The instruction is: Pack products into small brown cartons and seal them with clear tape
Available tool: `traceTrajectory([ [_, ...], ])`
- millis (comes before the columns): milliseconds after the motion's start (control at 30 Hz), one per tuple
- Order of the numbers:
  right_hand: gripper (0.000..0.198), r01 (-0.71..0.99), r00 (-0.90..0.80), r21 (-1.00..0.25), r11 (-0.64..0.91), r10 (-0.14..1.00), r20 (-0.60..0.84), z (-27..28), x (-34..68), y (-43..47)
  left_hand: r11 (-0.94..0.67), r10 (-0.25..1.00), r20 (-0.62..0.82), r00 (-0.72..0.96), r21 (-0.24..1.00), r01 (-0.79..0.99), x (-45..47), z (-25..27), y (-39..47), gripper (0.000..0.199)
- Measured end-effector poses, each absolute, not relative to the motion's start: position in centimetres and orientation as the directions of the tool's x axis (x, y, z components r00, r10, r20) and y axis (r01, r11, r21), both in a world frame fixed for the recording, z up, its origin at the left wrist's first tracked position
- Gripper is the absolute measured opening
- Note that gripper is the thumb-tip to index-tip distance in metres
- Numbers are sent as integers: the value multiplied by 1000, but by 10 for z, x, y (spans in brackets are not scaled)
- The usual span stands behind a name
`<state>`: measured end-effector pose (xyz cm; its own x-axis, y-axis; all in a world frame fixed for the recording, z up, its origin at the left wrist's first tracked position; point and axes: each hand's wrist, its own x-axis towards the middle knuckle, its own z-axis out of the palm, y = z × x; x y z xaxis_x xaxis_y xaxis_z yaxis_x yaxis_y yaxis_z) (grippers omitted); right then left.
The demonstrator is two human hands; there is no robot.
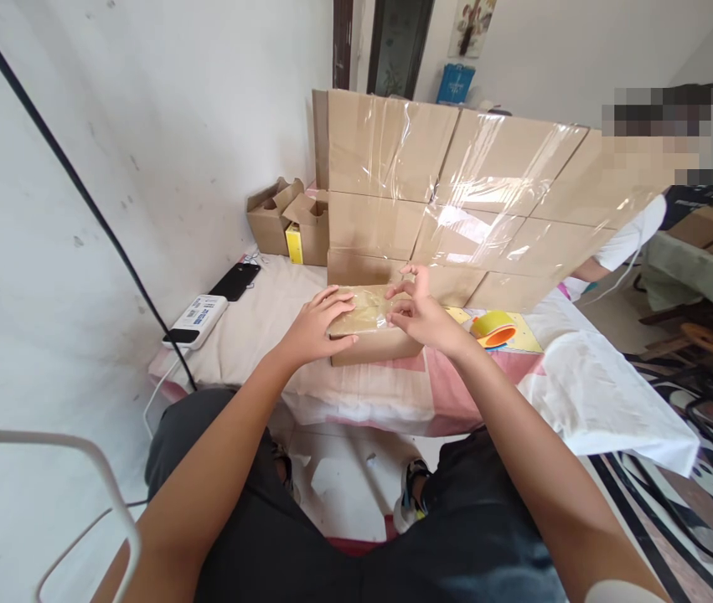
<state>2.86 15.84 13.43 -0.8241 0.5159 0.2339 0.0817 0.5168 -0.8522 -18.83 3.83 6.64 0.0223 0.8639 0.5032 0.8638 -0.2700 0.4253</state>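
Observation:
A small cardboard box [374,348] lies on the cloth-covered table in front of me, with shiny clear packing tape [365,303] across its top. My left hand [317,327] holds the box's left end, its fingers on the top and the thumb along the front edge. Over the right end, my right hand [422,315] has its fingers curled, thumb and fingertips pinched at the tape's edge. To the right of that hand a yellow and orange roll of tape [494,329] rests on a yellow patterned sheet [525,333].
Directly behind stands a tall stack of taped cardboard boxes [381,151]. Open boxes [268,219] sit at the back left. A black phone [235,282] and a white device [200,320] with a cable lie left. Another person's sleeve [636,239] shows behind the stack.

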Motion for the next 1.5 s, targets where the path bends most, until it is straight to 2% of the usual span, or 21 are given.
traceTrajectory([
  [267, 61, 153, -858, -659, 737, 429, 282, 128, 23, 152, -240, 872, 490, 17, 397, 886, -186, 69, 36, 50],
  [1033, 74, 231, -839, -587, 776, 465, 285, 129, 15, 144, -243, 881, 473, 20, 415, 877, -187, 68, 37, 51],
  [1267, 82, 317, -769, -566, 761, 556, 317, 126, 15, 156, -233, 882, 471, 7, 422, 876, -185, 70, 36, 49],
  [1400, 89, 463, -707, -607, 646, 682, 186, 125, 19, 169, -243, 879, 477, 14, 420, 874, -185, 70, 36, 49],
  [1500, 88, 464, -701, -625, 628, 691, 175, 124, 20, 173, -243, 879, 477, 14, 420, 874, -186, 69, 36, 50],
])
